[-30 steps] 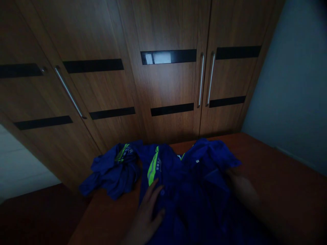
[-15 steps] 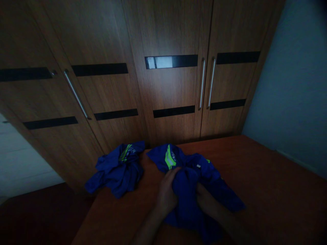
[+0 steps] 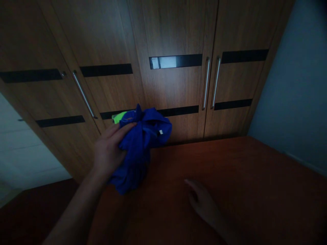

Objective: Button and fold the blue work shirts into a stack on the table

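Note:
My left hand [image 3: 109,148] grips a crumpled blue work garment [image 3: 155,127], raised at the left part of the table in front of the wardrobe. A small white label and a yellow-green strip show on the cloth. Below it, more blue cloth [image 3: 131,177] reaches down to the table; whether this is the same garment or a second one I cannot tell. My right hand [image 3: 203,200] is empty over the table, thumb and fingers apart and loosely curved, well to the right of the cloth.
The reddish-brown wooden table [image 3: 230,170] stretches right toward a pale wall [image 3: 293,102]. Close behind it stands a wooden wardrobe [image 3: 173,88] with dark strips and long metal handles [image 3: 206,83]. The table's left edge borders a dark floor [image 3: 48,211].
The garment that both hands held on the table has been lifted and carried left by my left hand. My right hand has let go. The second garment at left is now covered or merged from view.

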The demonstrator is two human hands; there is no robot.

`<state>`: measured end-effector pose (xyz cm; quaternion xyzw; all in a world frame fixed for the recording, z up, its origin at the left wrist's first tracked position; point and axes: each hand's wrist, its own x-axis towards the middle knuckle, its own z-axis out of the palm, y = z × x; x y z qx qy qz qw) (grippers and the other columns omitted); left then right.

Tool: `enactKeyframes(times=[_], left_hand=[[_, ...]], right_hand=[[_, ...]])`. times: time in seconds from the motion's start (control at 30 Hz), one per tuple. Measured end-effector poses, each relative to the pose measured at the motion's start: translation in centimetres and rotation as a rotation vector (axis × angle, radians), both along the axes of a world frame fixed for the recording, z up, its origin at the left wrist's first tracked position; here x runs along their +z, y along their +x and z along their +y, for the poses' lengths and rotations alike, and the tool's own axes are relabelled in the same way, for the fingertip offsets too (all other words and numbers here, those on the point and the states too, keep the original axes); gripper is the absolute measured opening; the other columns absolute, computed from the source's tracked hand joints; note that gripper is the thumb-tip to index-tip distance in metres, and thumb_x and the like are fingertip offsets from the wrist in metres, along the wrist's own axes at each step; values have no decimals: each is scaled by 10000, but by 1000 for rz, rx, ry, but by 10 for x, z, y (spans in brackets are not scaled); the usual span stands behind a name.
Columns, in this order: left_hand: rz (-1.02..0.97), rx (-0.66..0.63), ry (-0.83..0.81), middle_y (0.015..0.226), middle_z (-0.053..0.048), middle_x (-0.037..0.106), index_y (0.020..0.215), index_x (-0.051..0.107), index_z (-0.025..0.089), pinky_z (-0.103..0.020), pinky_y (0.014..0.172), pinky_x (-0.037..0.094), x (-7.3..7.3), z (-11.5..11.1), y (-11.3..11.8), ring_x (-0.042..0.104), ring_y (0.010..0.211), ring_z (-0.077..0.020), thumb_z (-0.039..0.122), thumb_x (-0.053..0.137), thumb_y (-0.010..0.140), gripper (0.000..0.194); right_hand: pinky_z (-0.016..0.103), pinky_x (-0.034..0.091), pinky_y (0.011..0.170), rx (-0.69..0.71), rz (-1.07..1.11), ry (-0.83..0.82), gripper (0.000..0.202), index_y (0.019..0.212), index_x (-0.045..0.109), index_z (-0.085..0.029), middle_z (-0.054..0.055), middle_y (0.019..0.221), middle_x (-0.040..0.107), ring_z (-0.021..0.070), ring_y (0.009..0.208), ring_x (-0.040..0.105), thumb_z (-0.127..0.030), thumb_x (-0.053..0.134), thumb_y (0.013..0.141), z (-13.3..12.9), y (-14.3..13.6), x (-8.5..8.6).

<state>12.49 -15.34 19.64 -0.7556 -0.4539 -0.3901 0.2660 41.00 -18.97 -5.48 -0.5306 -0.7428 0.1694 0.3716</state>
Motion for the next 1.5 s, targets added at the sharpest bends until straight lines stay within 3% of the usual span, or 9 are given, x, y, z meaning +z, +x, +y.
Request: enactKeyframes(times=[0.13,0.23,0.33,0.5,0.6,0.83,1.03,1.37,1.5], left_hand=[[147,152,104,1294,18,511,1289,501,289,-436,1020,394,24,1,-39,454,1237,-251,311,521,869,420],[226,255,58,1276,32,519,1309,475,323,-473,1043,360,14,13,-63,387,1291,-280,276,495,846,466],[300,272,-83,1254,10,558,1273,529,273,-496,1017,375,-27,27,-73,395,1281,-306,151,450,778,516],[361,307,-577,1349,-48,531,1274,546,265,-460,1015,370,-121,28,-53,397,1292,-303,31,468,669,654],[328,294,-650,1457,-27,405,1340,471,292,-501,1044,316,-149,21,-39,294,1352,-318,47,488,657,725],[375,264,-686,1532,-21,250,1383,401,344,-594,1067,208,-126,11,-39,215,1375,-383,130,541,667,761],[375,251,-577,1497,-50,327,1308,505,340,-632,1067,154,-104,8,-29,191,1386,-372,284,550,779,534],[287,221,-366,1423,-115,424,1334,477,246,-634,1072,166,-108,15,-5,259,1359,-370,286,516,834,503],[87,51,-326,1389,-114,448,1299,497,209,-550,1101,224,-113,9,22,294,1352,-315,230,489,851,449]], right_hand=[[451,385,1053,66,-91,34,508,1266,550,-225,68,1268,590,219,1197,515,-113,449,781,-4,-4,-1],[447,389,1051,80,-108,35,508,1260,556,-229,62,1268,592,219,1193,515,-103,445,781,-5,-4,0],[437,399,1044,68,-94,20,507,1248,564,-232,59,1261,598,218,1186,522,-102,456,771,-4,-4,0],[437,385,1052,57,-98,22,486,1213,590,-238,55,1234,613,214,1174,530,-90,451,771,-5,-4,2],[441,382,1050,82,-96,21,443,1168,616,-240,54,1210,622,215,1159,537,-101,467,775,-5,-4,5],[429,388,1041,112,-80,19,427,1119,632,-233,49,1181,630,209,1128,545,-76,455,764,-6,-3,9],[421,392,1033,115,-76,-11,449,1134,634,-242,51,1198,622,217,1139,535,-79,464,753,-6,-3,9],[423,362,1051,94,9,-54,453,1160,623,-256,48,1214,614,216,1173,514,-104,460,766,-2,-2,0],[408,425,985,63,286,-177,351,1094,638,-240,64,1134,657,214,1077,588,-176,480,788,6,-3,-2]])
